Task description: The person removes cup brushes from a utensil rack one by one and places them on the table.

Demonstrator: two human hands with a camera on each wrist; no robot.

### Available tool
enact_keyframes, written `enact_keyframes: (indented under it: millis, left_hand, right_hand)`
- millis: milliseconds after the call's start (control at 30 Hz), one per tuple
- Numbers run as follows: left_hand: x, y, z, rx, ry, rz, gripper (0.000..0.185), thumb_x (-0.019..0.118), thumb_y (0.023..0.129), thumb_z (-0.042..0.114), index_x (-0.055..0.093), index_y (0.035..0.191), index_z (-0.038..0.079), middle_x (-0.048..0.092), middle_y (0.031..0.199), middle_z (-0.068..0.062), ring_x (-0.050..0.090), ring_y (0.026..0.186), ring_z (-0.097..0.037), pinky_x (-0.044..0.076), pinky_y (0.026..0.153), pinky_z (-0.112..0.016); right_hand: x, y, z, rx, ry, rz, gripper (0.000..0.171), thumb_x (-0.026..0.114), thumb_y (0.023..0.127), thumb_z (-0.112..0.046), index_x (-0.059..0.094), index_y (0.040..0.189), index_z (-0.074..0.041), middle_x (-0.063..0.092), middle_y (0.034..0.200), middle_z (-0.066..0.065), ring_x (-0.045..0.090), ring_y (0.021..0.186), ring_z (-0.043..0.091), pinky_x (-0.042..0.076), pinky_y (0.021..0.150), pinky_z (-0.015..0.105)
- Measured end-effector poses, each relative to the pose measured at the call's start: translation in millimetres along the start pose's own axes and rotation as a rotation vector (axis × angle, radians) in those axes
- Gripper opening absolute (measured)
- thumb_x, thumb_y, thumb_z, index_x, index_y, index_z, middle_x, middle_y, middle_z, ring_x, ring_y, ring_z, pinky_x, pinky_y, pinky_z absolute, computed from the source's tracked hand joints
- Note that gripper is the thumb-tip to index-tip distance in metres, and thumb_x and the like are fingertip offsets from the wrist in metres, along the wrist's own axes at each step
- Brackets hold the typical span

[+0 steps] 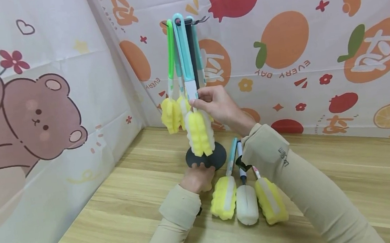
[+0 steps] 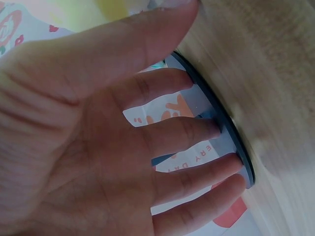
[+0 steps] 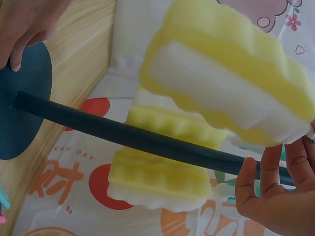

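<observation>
A dark stand has a round base (image 1: 220,159) on the table and hooks at its top. My left hand (image 1: 198,178) rests on the front of that base, its fingers (image 2: 182,136) stretched out and fingertips at the dark rim. Up front on the stand hangs a sponge brush with a teal loop handle (image 1: 183,50) and a yellow-and-white head (image 1: 200,133). My right hand (image 1: 220,104) pinches this brush at the white neck just above the sponge. The handle's loop is over a front hook. Beside the pole (image 3: 123,132), the right wrist view shows the sponge head close up.
A green-handled sponge brush (image 1: 171,56) and other teal-handled brushes hang around the pole. On the table, right of the base, lie a yellow brush (image 1: 222,200), a white brush (image 1: 247,207) and another yellow brush (image 1: 270,201). Printed cloth (image 1: 286,99) stands behind.
</observation>
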State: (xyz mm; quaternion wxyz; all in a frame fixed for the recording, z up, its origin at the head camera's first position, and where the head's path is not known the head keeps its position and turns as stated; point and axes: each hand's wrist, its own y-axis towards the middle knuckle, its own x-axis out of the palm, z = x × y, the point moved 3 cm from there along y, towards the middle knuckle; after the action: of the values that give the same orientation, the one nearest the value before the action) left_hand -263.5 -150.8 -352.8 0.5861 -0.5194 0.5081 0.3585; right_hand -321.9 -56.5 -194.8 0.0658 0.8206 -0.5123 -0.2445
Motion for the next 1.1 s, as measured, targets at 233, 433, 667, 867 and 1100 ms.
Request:
enact_keyframes:
  millis: [233, 433, 667, 867, 1100]
  left_hand:
    - [-0.1, 0.6, 0.1, -0.001, 0.007, 0.001, 0.028, 0.067, 0.094, 0.013, 0.067, 0.122, 0.013, 0.065, 0.108, -0.016, 0.056, 0.090, -0.030, 0.052, 0.078, -0.044]
    - [0.0, 1.6, 0.1, -0.013, 0.004, -0.017, 0.028, 0.067, 0.094, 0.014, 0.067, 0.122, 0.013, 0.065, 0.108, -0.014, 0.056, 0.093, -0.030, 0.052, 0.081, -0.044]
    - [-1.2, 1.8, -0.2, -0.006, 0.008, -0.013, 0.027, 0.066, 0.095, 0.013, 0.066, 0.122, 0.013, 0.065, 0.108, -0.015, 0.056, 0.092, -0.031, 0.052, 0.080, -0.044]
    - [-0.3, 3.1, 0.0, -0.021, 0.004, -0.028, 0.024, 0.066, 0.095, 0.013, 0.067, 0.119, 0.013, 0.066, 0.111, -0.014, 0.056, 0.090, -0.029, 0.052, 0.077, -0.043]
    - [0.5, 5.6, -0.4, -0.030, -0.004, -0.046, 0.012, 0.067, 0.094, 0.012, 0.066, 0.106, 0.014, 0.067, 0.106, -0.011, 0.054, 0.088, -0.028, 0.051, 0.074, -0.042]
  right_hand:
    - [0, -3, -1, 0.013, 0.005, -0.008, 0.017, 0.064, 0.100, -0.004, 0.071, 0.106, 0.010, 0.071, 0.092, 0.015, 0.062, 0.082, 0.018, 0.051, 0.076, 0.026]
    - [0, -5, 0, 0.033, -0.004, -0.001, 0.017, 0.064, 0.099, -0.003, 0.072, 0.109, 0.008, 0.072, 0.097, 0.016, 0.063, 0.087, 0.020, 0.053, 0.082, 0.029]
    - [-2, -6, 0, 0.028, 0.008, 0.002, 0.019, 0.064, 0.099, -0.002, 0.071, 0.112, 0.009, 0.071, 0.094, 0.018, 0.064, 0.086, 0.022, 0.055, 0.083, 0.032]
    - [-2, -11, 1, 0.001, 0.000, -0.018, 0.015, 0.065, 0.099, -0.004, 0.072, 0.101, 0.008, 0.070, 0.088, 0.013, 0.058, 0.084, 0.019, 0.049, 0.075, 0.027]
    - [-3, -20, 2, -0.057, -0.003, -0.039, 0.013, 0.066, 0.099, -0.004, 0.073, 0.093, 0.006, 0.067, 0.085, 0.012, 0.054, 0.079, 0.020, 0.044, 0.064, 0.026]
